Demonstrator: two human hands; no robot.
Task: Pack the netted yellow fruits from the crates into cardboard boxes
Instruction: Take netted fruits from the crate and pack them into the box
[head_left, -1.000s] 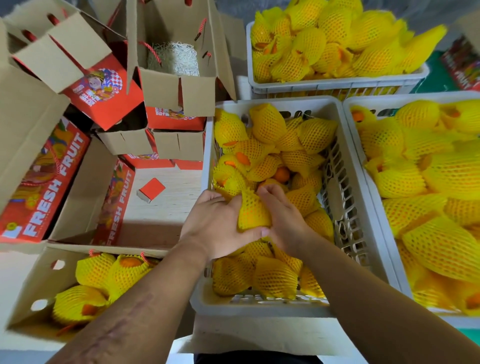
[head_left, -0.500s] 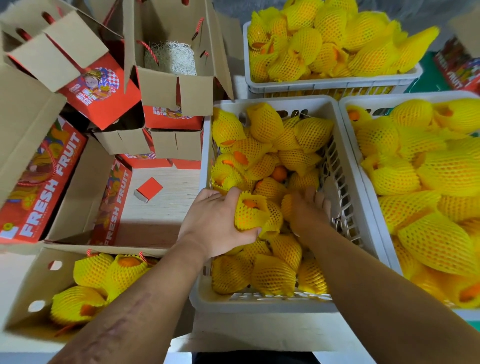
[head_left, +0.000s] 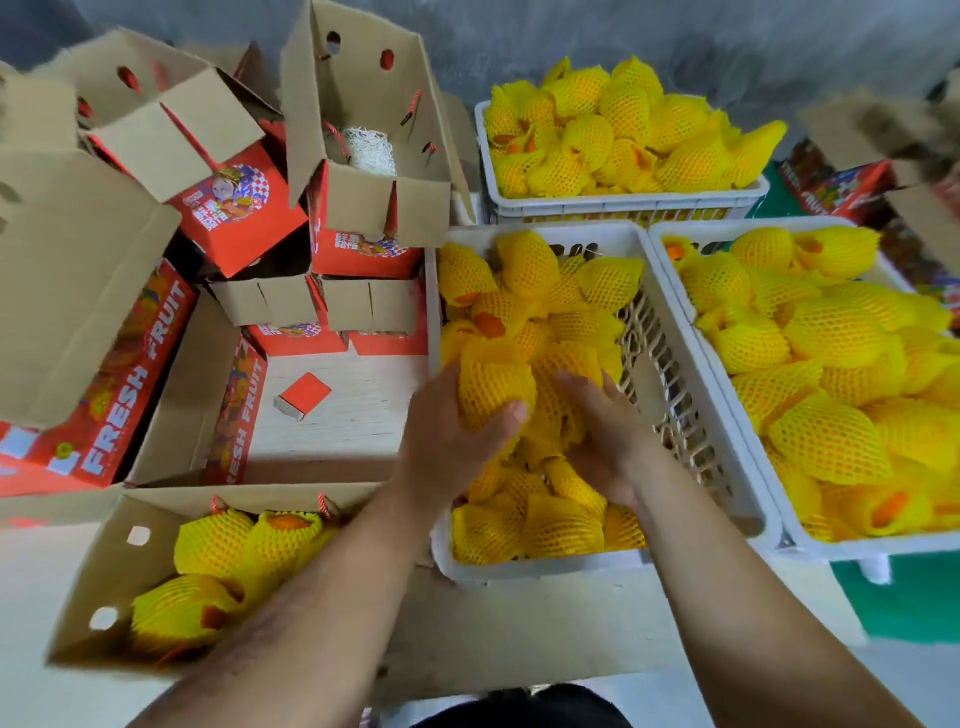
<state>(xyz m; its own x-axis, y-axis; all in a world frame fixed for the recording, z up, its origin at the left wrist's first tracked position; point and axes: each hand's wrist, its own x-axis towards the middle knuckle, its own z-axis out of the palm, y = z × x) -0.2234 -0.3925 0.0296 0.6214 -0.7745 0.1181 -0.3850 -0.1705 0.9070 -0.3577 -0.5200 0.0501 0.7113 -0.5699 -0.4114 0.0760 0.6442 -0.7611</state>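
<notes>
Your left hand (head_left: 447, 441) grips one netted fruit (head_left: 493, 387), thumb and fingers curled round it, just above the pile in the middle crate (head_left: 696, 415). Your right hand (head_left: 605, 441) lies beside it among the fruits, fingers spread and relaxed, grasping nothing visible. Two more full crates sit behind (head_left: 623, 200) and to the right (head_left: 810, 543). The open cardboard box (head_left: 114, 582) at lower left holds several netted fruits. Empty red-printed boxes (head_left: 234, 202) are stacked beyond it.
</notes>
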